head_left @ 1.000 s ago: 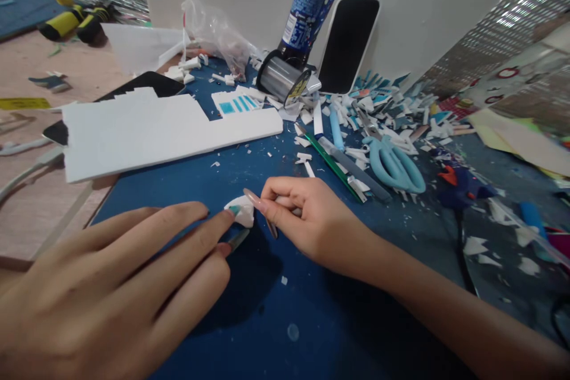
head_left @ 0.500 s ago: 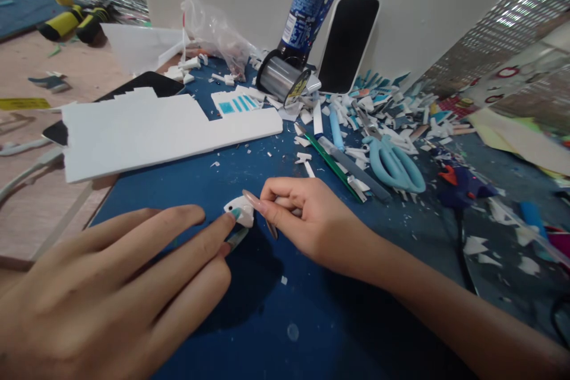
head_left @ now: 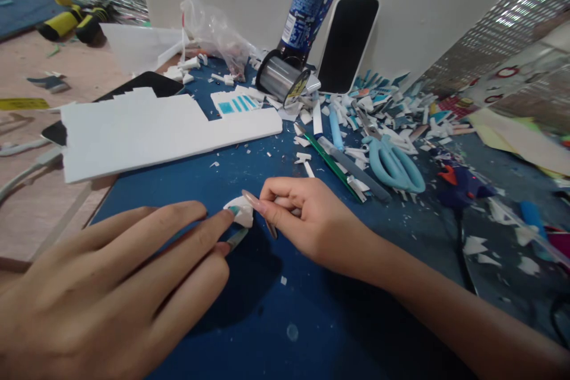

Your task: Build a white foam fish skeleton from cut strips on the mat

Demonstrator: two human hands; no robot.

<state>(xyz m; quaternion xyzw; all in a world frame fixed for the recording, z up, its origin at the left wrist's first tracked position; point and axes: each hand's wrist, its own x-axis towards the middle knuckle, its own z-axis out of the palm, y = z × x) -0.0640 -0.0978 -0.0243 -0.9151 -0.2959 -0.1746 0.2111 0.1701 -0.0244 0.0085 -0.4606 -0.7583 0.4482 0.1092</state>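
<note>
A small white piece (head_left: 244, 217), which looks like foam, is between my two hands above the blue mat (head_left: 285, 314). My right hand (head_left: 307, 214) pinches its right edge between thumb and index finger, with the other fingers curled in. From the left, the index fingertip of my left hand (head_left: 146, 273) presses on the face of the piece, and the long thumbnail shows just below it. The other left fingers lie stretched out. The left fingertip covers part of the piece.
A cut white foam board (head_left: 146, 136) lies behind the left hand. Beyond the right hand are a green slim tool (head_left: 333, 166), light-blue scissors (head_left: 394, 163) and many scraps. Farther back stand a wire spool (head_left: 281, 76), a dark blue tube (head_left: 307, 9) and a phone (head_left: 348, 44).
My left index fingertip has shifted slightly on the white piece and now covers the black dot that showed before. The right hand keeps its pinch and has hardly moved.
</note>
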